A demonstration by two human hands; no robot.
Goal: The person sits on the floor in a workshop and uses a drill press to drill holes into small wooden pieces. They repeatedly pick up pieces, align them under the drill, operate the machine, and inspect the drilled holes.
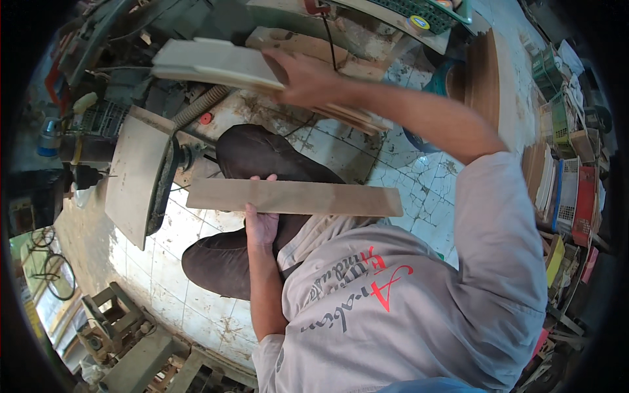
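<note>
My left hand grips a long, flat brown wooden board near its left end, thumb on the near edge and fingertips over the far edge. The board lies level above my lap. Farther off, my right hand is closed round the right end of several pale flat boards, stacked together and slightly smeared by motion. Beneath that hand, the ends of more thin wooden strips show near the floor. The fingers under the pale boards are partly hidden.
Left of my knees stands a machine with a tilted pale tabletop; a drill chuck with a bit points at it. A ribbed hose runs behind. Tall brown boards stand at right, near crowded shelves. Cracked tiles cover the floor.
</note>
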